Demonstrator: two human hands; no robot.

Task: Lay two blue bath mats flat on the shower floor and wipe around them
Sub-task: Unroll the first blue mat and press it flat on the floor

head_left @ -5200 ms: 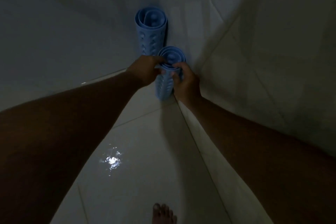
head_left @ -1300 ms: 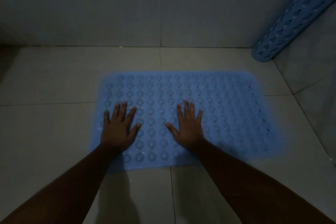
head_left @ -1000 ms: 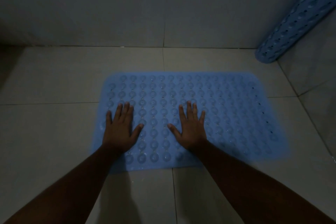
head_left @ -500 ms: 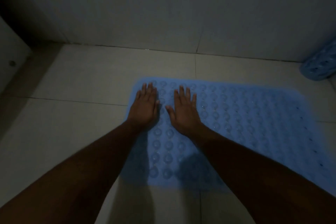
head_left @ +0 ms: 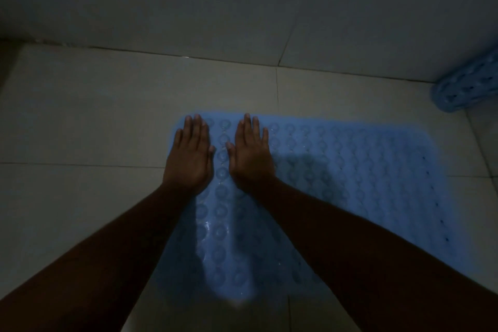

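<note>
One blue bath mat point(head_left: 350, 183) with rows of round suction cups lies unrolled and flat on the pale tiled shower floor point(head_left: 94, 129). My left hand point(head_left: 190, 155) presses palm down on its far left corner, fingers together. My right hand point(head_left: 250, 153) lies flat just beside it on the mat, palm down. Both forearms cover part of the mat's near side. A second blue mat point(head_left: 467, 86) stays rolled up, leaning in the right corner, partly cut off by the frame edge.
A tiled wall point(head_left: 242, 3) rises behind the mat and meets the floor along a grout line. Bare floor tiles stretch to the left of the mat. The light is dim.
Both hands have slid from the mat's middle to its far left corner and come close together. The view has shifted left, so the rolled mat now sits at the right edge.
</note>
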